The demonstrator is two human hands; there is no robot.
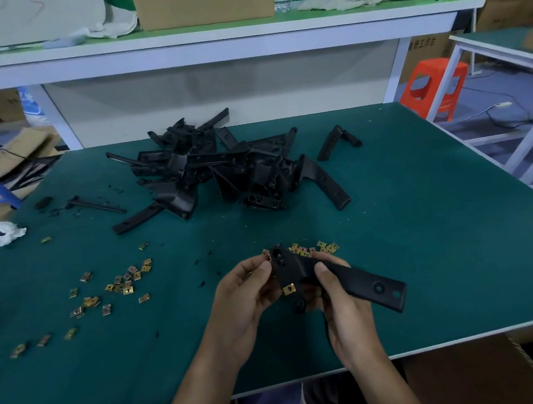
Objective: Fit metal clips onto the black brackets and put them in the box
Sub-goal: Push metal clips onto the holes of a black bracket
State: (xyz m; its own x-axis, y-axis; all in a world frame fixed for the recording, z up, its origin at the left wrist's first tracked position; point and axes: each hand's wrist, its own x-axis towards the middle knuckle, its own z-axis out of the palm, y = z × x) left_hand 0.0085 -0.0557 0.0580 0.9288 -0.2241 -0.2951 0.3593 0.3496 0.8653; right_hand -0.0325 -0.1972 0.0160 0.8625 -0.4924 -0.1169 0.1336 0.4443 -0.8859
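Both hands hold one black bracket [359, 282] above the front of the green table [433, 221]. My left hand [243, 295] pinches its knuckle end from the left; my right hand [338, 297] grips the middle, and the flat arm sticks out to the right. A gold metal clip [289, 289] sits on a lower tab of the bracket. Loose clips [320, 248] lie just behind my hands, and more clips [122, 284] are scattered at the left. A pile of black brackets [225, 170] fills the table's middle.
A brown cardboard box [479, 376] stands below the table's front edge at the right. A crumpled white cloth [4, 234] lies at the left edge. A single bracket [333, 142] lies apart at the back right. An orange stool [433, 86] stands beyond the table.
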